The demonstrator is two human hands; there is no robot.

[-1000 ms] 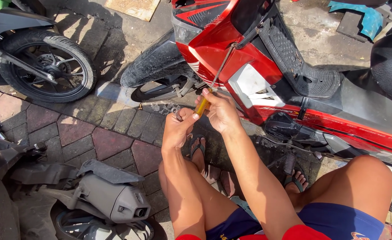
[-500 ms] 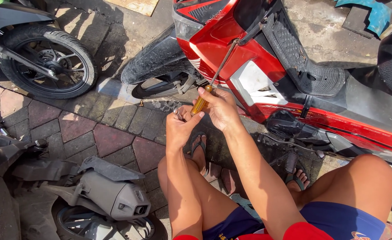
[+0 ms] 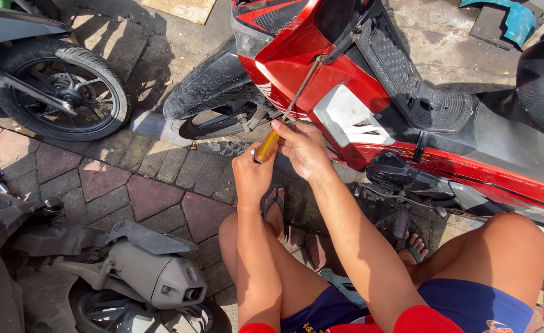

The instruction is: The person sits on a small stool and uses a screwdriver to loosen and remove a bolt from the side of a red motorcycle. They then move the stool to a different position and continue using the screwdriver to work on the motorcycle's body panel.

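— Where does the long steel-shafted screwdriver with the amber handle (image 3: 268, 147) lie?

— Both hands clench the handle: left hand (image 3: 251, 176) below, right hand (image 3: 303, 148) above. The shaft slants up and away, tip against the red plastic scooter fairing (image 3: 321, 74).

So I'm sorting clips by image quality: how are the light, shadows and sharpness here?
Head view: hard sunlight, with glare on the motorbike's red panel and dark shadow under it; the hands on the screwdriver are sharp and evenly lit; the wide lens bends the edges, as at the left wheel.
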